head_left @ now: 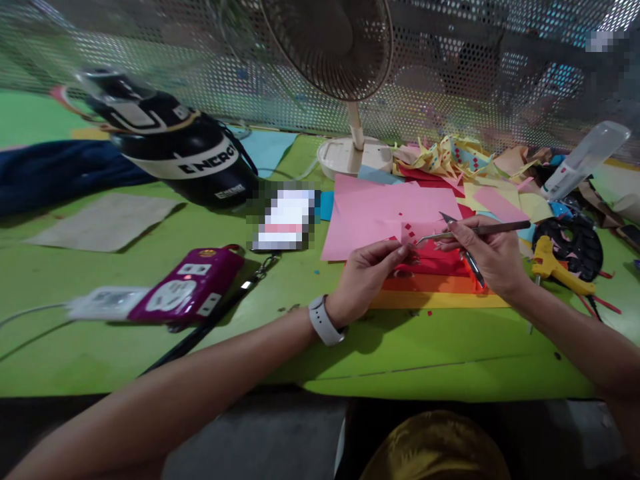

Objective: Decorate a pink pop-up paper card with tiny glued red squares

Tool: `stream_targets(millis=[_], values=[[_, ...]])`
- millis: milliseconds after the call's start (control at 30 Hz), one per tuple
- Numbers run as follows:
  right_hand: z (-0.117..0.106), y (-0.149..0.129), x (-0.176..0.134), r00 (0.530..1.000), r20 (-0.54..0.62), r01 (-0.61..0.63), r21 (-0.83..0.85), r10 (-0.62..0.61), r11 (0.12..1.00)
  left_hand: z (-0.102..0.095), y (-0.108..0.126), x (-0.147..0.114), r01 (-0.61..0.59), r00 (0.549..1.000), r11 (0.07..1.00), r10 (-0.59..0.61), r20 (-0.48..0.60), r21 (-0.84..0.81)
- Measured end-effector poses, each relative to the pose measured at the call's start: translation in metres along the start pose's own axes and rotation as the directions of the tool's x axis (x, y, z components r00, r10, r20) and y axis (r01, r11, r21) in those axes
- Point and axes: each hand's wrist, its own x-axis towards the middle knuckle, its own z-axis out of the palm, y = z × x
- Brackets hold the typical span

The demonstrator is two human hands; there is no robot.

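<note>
My left hand [373, 270], with a pale watch strap at the wrist, has thumb and fingertips pinched together over the papers. What sits in that pinch is too small to make out. My right hand [493, 257] is closed on slim bent-tip tweezers [500, 229], whose tip reaches the left fingertips. A second pointed tool, resembling a craft knife [473, 267], crosses under the same hand's fingers. Beneath both hands lie pink paper [367, 217], red paper [435, 263], orange paper [415, 283] and yellow paper [400, 300]. Several tiny red squares [410, 230] are scattered near the left fingertips.
On the green table [280, 360] are a phone [287, 220], a purple power bank [187, 287] with cable, and a black bottle [183, 153]. A fan [355, 143] stands behind. Paper scraps [460, 157], a clear bottle [587, 160] and a yellow glue gun [560, 267] lie right.
</note>
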Motion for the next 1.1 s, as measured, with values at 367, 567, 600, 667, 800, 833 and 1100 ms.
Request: stream_targets(millis=[367, 567, 600, 667, 800, 833, 1100], values=[[0.0022, -0.0038, -0.0008, 1.0, -0.022, -0.021, -0.011, 0.021, 1.0, -0.0019, -0.0014, -0.0011, -0.03, 0.999, 0.997, 0.029, 0.024, 0.067], [0.0028, -0.0059, -0.0014, 1.0, -0.02, 0.0, -0.02, -0.001, 1.0, -0.0015, -0.0021, -0.0011, -0.02, 0.999, 0.999, 0.018, 0.036, 0.047], [0.003, -0.0061, -0.0015, 1.0, -0.021, 0.003, -0.022, -0.004, 1.0, -0.0011, -0.0022, -0.001, -0.011, 0.999, 1.0, 0.01, 0.042, 0.029], [0.0034, -0.006, -0.0017, 1.0, -0.025, 0.002, -0.026, -0.003, 1.0, -0.0002, -0.0021, -0.0012, 0.001, 0.999, 1.0, -0.001, 0.05, -0.006], [0.0039, -0.0052, -0.0022, 0.999, -0.039, -0.021, -0.042, 0.02, 0.999, 0.0012, -0.001, -0.0022, 0.015, 0.999, 0.999, -0.014, 0.042, -0.031], [0.004, -0.0051, -0.0023, 0.999, -0.039, -0.022, -0.041, 0.02, 0.999, 0.0011, -0.001, -0.0024, 0.022, 0.999, 0.999, -0.02, 0.036, -0.031], [0.0051, -0.0058, -0.0037, 0.999, -0.036, -0.015, -0.056, 0.013, 0.998, -0.0018, -0.0009, -0.0028, 0.061, 0.998, 0.998, -0.061, 0.017, -0.031]])
